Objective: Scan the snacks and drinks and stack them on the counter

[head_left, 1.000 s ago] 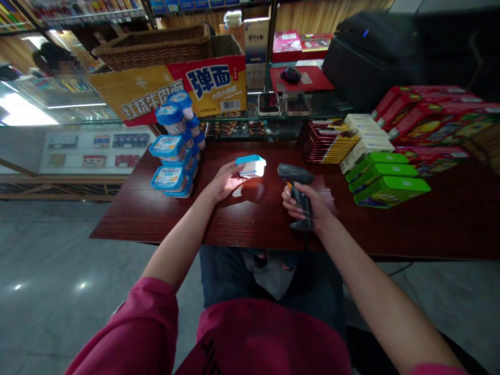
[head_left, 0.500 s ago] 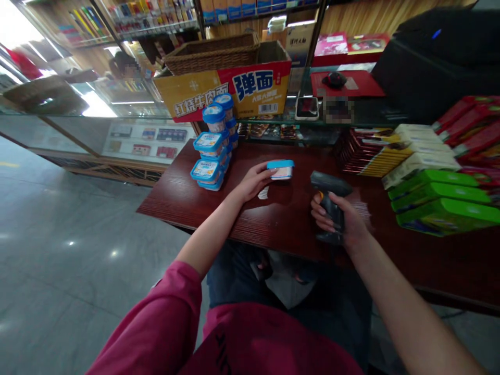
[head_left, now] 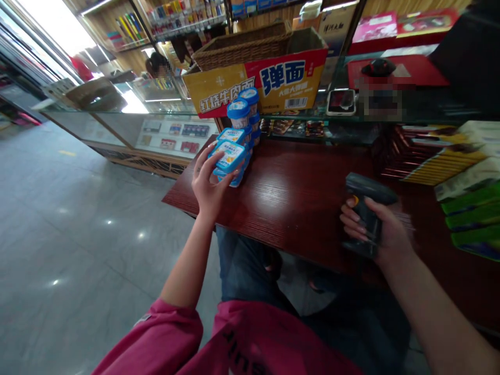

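Cardboard box (head_left: 253,86), wicker basket (head_left: 242,49), phone (head_left: 341,101)

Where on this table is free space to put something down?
The table is bare in the middle, between the tub in the left hand and the scanner in the right hand. The right side is crowded with boxes.

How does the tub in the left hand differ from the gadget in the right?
The tub is pale with a blue lid; the scanner is dark grey. The tub is squat, the scanner long-handled. The left hand holds the tub at a stack of tubs; the right hand holds the scanner over the table.
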`<state>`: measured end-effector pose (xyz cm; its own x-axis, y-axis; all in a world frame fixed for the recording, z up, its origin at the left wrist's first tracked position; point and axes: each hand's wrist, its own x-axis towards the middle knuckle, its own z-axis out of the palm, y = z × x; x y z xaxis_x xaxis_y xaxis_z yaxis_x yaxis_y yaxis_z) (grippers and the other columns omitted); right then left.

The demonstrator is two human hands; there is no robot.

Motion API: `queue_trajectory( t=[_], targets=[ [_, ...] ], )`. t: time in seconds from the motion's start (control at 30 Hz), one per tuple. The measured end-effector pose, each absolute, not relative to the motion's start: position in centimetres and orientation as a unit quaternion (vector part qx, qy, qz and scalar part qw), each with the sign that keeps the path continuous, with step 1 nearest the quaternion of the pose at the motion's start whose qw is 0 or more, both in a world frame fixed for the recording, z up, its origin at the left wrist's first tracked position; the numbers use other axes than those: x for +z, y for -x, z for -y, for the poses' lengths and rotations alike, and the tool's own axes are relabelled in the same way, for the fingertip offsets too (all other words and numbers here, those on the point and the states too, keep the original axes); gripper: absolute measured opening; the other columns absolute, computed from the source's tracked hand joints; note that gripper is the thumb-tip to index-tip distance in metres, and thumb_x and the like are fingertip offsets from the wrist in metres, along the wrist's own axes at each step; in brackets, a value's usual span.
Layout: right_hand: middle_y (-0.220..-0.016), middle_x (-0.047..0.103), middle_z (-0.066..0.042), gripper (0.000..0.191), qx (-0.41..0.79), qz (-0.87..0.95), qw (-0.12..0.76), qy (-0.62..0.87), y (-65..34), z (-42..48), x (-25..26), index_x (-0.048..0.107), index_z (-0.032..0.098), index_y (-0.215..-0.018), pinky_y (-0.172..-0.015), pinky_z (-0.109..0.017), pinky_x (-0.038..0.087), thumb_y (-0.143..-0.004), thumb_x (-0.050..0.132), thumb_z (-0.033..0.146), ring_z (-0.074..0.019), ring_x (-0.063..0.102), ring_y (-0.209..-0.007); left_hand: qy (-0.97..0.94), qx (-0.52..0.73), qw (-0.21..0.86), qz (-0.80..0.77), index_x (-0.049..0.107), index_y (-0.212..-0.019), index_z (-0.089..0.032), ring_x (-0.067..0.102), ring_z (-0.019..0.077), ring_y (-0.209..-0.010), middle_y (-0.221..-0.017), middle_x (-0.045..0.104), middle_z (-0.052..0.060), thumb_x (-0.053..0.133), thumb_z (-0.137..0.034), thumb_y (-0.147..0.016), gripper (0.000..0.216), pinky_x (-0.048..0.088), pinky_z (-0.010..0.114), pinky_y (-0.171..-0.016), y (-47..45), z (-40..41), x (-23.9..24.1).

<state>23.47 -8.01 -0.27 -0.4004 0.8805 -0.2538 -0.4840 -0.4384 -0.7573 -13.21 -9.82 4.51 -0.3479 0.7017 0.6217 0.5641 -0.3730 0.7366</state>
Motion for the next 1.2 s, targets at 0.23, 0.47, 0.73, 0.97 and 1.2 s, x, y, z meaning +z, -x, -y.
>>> queue_trajectory(
  t=[0.23, 0.47, 0.73, 0.97, 1.2],
  targets=[
    [-0.069, 0.033, 0.002, 0.013, 0.768, 0.289, 0.452, 0.351, -23.2, 8.4, -0.2, 0.064, 0.025, -0.084, -0.028, -0.024, 0.023, -0.091, 0.062, 0.036, -0.0113, 0.017, -0.048, -0.545, 0.617, -0.028, -0.567, 0.068, -0.117, -0.029, 0.047, 0.0248, -0.146, -0.150, 0.054, 0.004, 0.080, -0.032, -0.085, 0.034, 0.035, 0.045, -0.126, 14.8, 8.3, 1.9],
    [-0.067, 0.038, 0.004, 0.016, 0.780, 0.264, 0.463, 0.328, -23.3, 8.3, -0.3, 0.063, 0.019, -0.086, -0.032, -0.015, 0.030, -0.087, 0.069, 0.034, -0.0071, 0.023, -0.047, -0.560, 0.587, -0.066, -0.581, 0.065, -0.116, -0.027, 0.052, 0.0265, -0.140, -0.146, 0.057, 0.008, 0.080, -0.035, -0.085, 0.036, 0.045, 0.045, -0.118, 14.6, 7.0, 1.8],
    [-0.063, 0.046, 0.005, 0.024, 0.749, 0.281, 0.515, 0.307, -24.4, 10.1, -0.8, 0.058, 0.021, -0.087, -0.032, -0.015, 0.031, -0.084, 0.072, 0.041, -0.0069, 0.033, -0.043, -0.614, 0.586, -0.168, -0.502, 0.048, -0.144, -0.044, 0.043, 0.0353, -0.141, -0.143, 0.053, 0.003, 0.091, -0.027, -0.071, 0.087, 0.030, 0.058, -0.127, 10.2, 8.2, 0.1],
    [-0.064, 0.050, 0.005, 0.024, 0.666, 0.254, 0.628, 0.313, -28.6, 14.3, -1.5, 0.059, 0.022, -0.089, -0.032, -0.016, 0.036, -0.084, 0.073, 0.040, -0.0073, 0.037, -0.043, -0.847, 0.387, 0.142, -0.337, 0.042, -0.146, -0.029, 0.050, 0.0279, -0.134, -0.139, 0.049, 0.012, 0.069, -0.022, -0.091, 0.062, 0.046, 0.049, -0.115, -5.1, 7.6, -2.1],
    [-0.064, 0.051, 0.005, 0.025, 0.581, 0.246, 0.707, 0.320, -32.3, 16.9, -1.5, 0.059, 0.022, -0.090, -0.035, -0.017, 0.041, -0.082, 0.075, 0.038, -0.0081, 0.042, -0.044, -0.832, 0.381, 0.333, -0.228, 0.054, -0.132, -0.019, 0.058, 0.0250, -0.121, -0.128, 0.058, 0.013, 0.073, -0.020, -0.088, 0.047, 0.050, 0.041, -0.109, -18.8, 3.9, -3.1]
  ],
)
